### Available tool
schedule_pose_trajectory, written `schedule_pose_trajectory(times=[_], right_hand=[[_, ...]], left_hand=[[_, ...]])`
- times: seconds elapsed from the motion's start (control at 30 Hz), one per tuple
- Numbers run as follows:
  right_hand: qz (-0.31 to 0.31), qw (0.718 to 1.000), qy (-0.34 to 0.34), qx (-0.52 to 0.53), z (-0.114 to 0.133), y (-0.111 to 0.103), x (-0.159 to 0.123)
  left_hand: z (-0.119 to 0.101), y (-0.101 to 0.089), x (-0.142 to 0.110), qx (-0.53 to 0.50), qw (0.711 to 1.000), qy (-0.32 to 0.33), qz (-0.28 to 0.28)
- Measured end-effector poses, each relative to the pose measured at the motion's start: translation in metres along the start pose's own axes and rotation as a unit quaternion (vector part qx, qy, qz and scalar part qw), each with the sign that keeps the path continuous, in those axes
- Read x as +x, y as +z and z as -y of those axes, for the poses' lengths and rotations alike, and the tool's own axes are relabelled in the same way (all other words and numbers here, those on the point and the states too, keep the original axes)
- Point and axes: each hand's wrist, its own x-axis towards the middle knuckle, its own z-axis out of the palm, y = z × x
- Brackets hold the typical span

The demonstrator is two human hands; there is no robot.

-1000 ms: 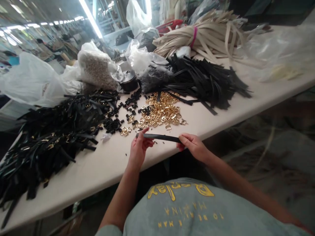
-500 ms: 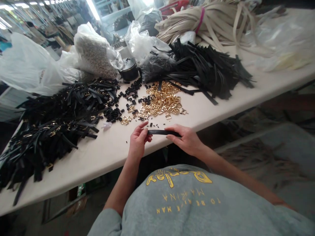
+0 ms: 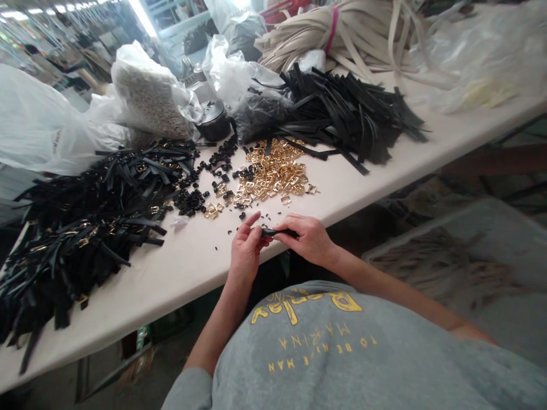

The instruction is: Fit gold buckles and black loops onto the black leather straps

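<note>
A black strap (image 3: 268, 232) stretches between my two hands just above the table's front edge. My left hand (image 3: 247, 245) pinches one end of it between thumb and fingers, the index finger raised. Close by, my right hand (image 3: 308, 239) grips the strap with thumb and fingertips; its other end runs under the palm. Beyond my hands lies a heap of gold buckles (image 3: 273, 176), with small black loops (image 3: 190, 202) to its left. Tiny black bits are scattered on the table near my fingers.
Black straps with gold buckles (image 3: 94, 210) pile up on the left of the table (image 3: 171, 285). Plain black strips (image 3: 350, 114) lie at the back right, before a tied beige bundle (image 3: 342, 34). Plastic bags (image 3: 145, 85) and a dark pot (image 3: 213, 121) stand behind.
My right hand has slid along the strap toward my left hand, shortening the stretch visible between them. My left hand keeps its pinch on the strap. The camera view has shifted somewhat.
</note>
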Motion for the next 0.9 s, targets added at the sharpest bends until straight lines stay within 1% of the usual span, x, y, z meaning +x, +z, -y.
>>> schedule_pose_trajectory(times=[0.07, 0.13, 0.2, 0.27, 0.3, 0.37, 0.43, 0.47, 0.5, 0.53, 0.57, 0.63, 0.7, 0.77, 0.83, 0.9], right_hand=[[0.005, 1.000, -0.001, -0.009, -0.001, -0.001, 0.001], [0.003, 1.000, -0.005, -0.023, -0.001, -0.001, 0.001], [-0.002, 0.999, -0.005, -0.036, -0.003, 0.000, 0.001], [-0.002, 0.999, 0.003, -0.042, -0.006, 0.002, 0.001], [-0.002, 0.999, 0.011, -0.040, -0.007, 0.002, 0.000], [-0.001, 0.999, 0.030, -0.032, -0.011, 0.003, 0.001], [-0.011, 0.998, 0.048, -0.025, -0.013, 0.000, 0.002], [-0.017, 0.998, 0.052, -0.023, -0.014, -0.001, 0.003], [-0.024, 0.998, 0.051, -0.020, -0.014, -0.003, 0.003], [-0.029, 0.998, 0.045, -0.016, -0.014, -0.005, 0.004], [-0.032, 0.999, 0.035, -0.012, -0.013, -0.006, 0.004], [-0.027, 1.000, 0.012, -0.008, -0.010, -0.007, 0.003], [-0.018, 1.000, -0.001, -0.017, -0.008, -0.005, 0.002], [-0.015, 1.000, -0.008, -0.025, -0.007, -0.002, 0.001], [-0.020, 0.999, -0.018, -0.022, -0.007, 0.000, 0.002], [-0.023, 0.999, -0.031, -0.013, -0.007, 0.001, 0.004]], left_hand=[[0.000, -0.001, -0.001, 0.052, 0.998, 0.020, 0.011], [-0.003, -0.001, -0.002, 0.140, 0.987, 0.071, 0.032], [-0.008, 0.000, -0.003, 0.238, 0.960, 0.142, 0.045], [-0.013, 0.002, -0.004, 0.308, 0.927, 0.210, 0.035], [-0.016, 0.004, -0.005, 0.330, 0.913, 0.236, 0.032], [-0.020, 0.005, -0.008, 0.358, 0.893, 0.269, 0.048], [-0.022, 0.003, -0.011, 0.359, 0.885, 0.286, 0.078], [-0.022, 0.001, -0.012, 0.348, 0.888, 0.288, 0.082], [-0.022, -0.001, -0.012, 0.331, 0.897, 0.286, 0.070], [-0.021, -0.004, -0.011, 0.309, 0.909, 0.275, 0.044], [-0.020, -0.006, -0.008, 0.287, 0.924, 0.253, 0.015], [-0.016, -0.010, -0.002, 0.250, 0.951, 0.179, -0.020], [-0.012, -0.010, 0.004, 0.215, 0.972, 0.096, -0.017], [-0.009, -0.009, 0.008, 0.180, 0.983, 0.045, -0.007], [-0.006, -0.007, 0.009, 0.154, 0.988, 0.030, -0.011], [-0.005, -0.005, 0.008, 0.141, 0.989, 0.031, -0.011]])
